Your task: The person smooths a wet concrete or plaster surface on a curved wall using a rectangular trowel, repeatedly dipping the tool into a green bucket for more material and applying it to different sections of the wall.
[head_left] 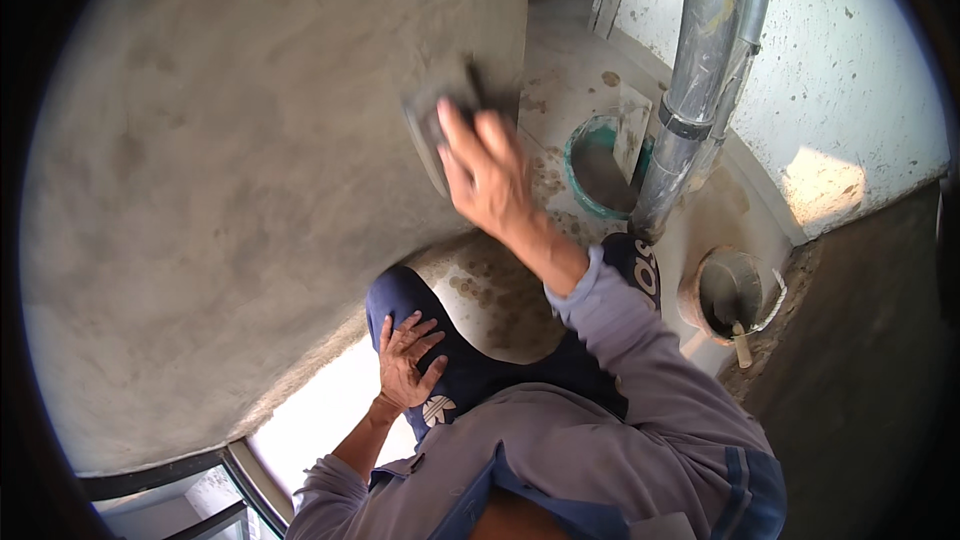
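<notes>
My right hand grips a dark, motion-blurred trowel, held against the grey plastered wall near its right-hand edge. Smudged, darker patches show across the plaster. My left hand rests with fingers spread on my left knee, in dark trousers, and holds nothing.
A green bucket with a pale board in it and a bucket with a wooden-handled tool stand on the spattered floor. A metal pipe rises beside the white wall. A window frame shows at lower left.
</notes>
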Demonstrator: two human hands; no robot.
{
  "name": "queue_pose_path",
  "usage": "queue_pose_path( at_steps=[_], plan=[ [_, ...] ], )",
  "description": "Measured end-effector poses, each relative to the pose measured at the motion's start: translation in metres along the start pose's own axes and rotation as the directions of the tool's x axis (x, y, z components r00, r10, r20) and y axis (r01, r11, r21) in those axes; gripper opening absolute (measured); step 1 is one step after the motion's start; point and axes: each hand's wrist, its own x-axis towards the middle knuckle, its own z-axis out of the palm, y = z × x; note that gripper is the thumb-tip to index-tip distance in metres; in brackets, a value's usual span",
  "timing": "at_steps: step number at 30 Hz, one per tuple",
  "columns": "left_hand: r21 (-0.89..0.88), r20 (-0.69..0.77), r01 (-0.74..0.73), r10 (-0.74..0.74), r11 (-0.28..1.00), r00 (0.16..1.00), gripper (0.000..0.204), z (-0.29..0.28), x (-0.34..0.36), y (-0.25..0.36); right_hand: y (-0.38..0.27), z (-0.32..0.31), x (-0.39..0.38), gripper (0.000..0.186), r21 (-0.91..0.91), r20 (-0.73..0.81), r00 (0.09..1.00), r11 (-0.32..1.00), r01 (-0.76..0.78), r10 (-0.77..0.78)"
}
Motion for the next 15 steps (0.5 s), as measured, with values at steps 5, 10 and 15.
queue_pose_path(
  at_steps=[5, 10, 15],
  plan=[
    [0.044, 0.019, -0.003, 0.002, 0.999, 1.000, 0.042, -0.001, 0.005, 0.003, 0.008, -0.032, -0.114, 0.057, 0.085, 0.223, 0.924, 0.938, -0.335, 0.310],
    [0.067, 0.035, 0.009, -0.011, 0.998, 0.999, 0.042, 0.002, 0.005, 0.003, 0.028, -0.170, -0.108, 0.058, 0.087, -0.078, 0.909, 0.911, -0.404, 0.410],
    [0.086, 0.007, -0.054, 0.054, 0.995, 0.999, 0.039, 0.004, 0.002, -0.004, 0.074, -0.352, -0.141, 0.044, 0.491, -0.402, 0.350, 0.522, -0.698, 0.846]
  ],
)
